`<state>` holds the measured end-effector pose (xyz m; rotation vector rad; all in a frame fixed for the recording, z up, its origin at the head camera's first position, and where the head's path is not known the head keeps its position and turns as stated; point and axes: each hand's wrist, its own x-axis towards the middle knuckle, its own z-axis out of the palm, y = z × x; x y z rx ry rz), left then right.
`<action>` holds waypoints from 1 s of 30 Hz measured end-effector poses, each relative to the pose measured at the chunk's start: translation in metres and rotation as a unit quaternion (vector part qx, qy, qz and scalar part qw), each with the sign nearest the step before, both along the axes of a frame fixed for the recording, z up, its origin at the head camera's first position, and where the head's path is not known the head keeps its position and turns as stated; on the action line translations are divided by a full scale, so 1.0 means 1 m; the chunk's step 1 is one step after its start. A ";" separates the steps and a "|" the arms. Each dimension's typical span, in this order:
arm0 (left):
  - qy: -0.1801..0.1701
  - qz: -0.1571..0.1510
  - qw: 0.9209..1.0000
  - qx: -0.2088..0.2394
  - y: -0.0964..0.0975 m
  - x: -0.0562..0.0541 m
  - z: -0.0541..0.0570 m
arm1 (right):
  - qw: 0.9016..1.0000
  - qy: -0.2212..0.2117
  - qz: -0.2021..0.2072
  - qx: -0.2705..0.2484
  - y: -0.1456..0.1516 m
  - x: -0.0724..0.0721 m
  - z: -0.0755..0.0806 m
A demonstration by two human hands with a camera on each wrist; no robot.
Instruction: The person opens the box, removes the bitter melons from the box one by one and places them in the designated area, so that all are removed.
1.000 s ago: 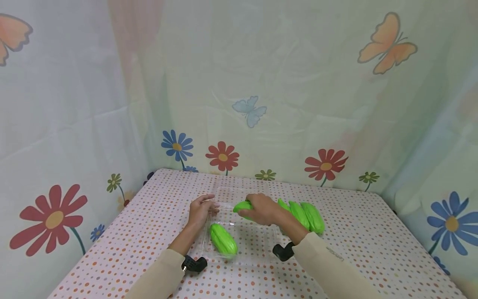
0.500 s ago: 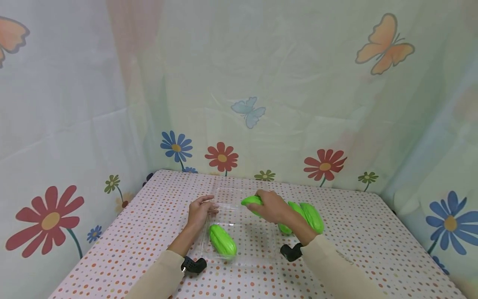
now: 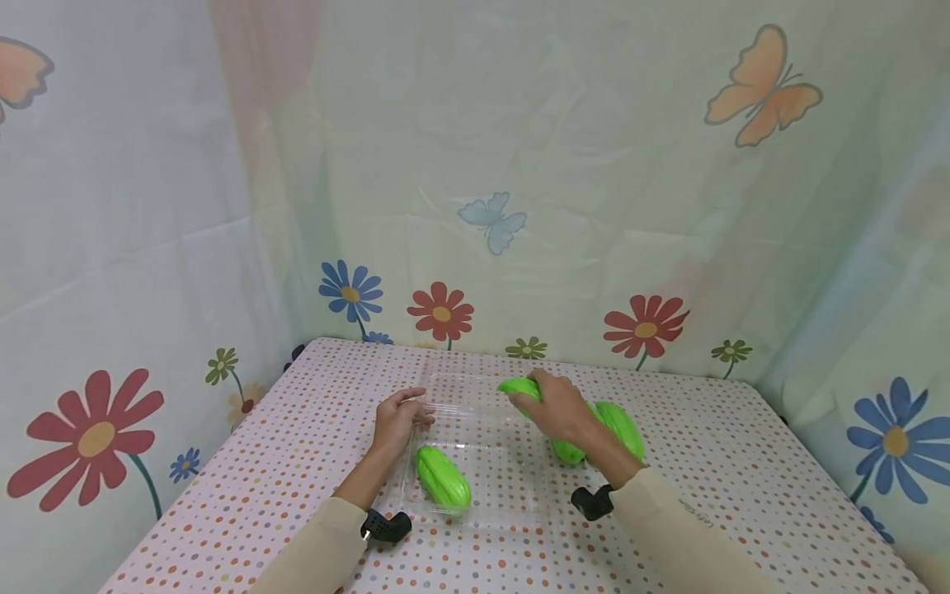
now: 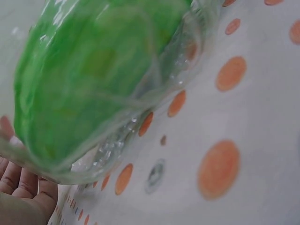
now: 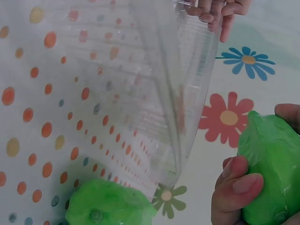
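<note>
In the head view, my right hand (image 3: 558,406) grips a green ridged gourd (image 3: 518,386) above the right side of a clear plastic hinged box (image 3: 512,495). The right wrist view shows thumb and fingers around this gourd (image 5: 274,164), its pointed tip sticking out. My left hand (image 3: 395,421) holds the box's left edge near the hinge, its fingertips on the rim. Inside the box, at the near left, lies a second green gourd (image 3: 444,478). Through the plastic it fills much of the left wrist view, with the left fingers (image 4: 28,185) below it.
To the right of the box, more green gourds (image 3: 622,431) lie side by side, partly hidden by my right forearm. The box's lid (image 3: 467,384) stands open toward the back. A dotted cloth (image 3: 712,478) covers the table, and flowered curtains (image 3: 594,206) enclose it.
My right hand has moved right and slightly away with the gourd, from over the middle of the box toward its right side. My left hand and the gourd in the box have stayed put.
</note>
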<state>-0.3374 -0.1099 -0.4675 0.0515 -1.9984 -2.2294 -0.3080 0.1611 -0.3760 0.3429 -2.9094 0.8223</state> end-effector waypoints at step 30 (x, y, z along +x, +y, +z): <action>0.006 0.001 1.000 0.002 0.000 0.001 -0.001 | 0.992 0.069 -0.075 -0.075 0.060 0.003 -0.013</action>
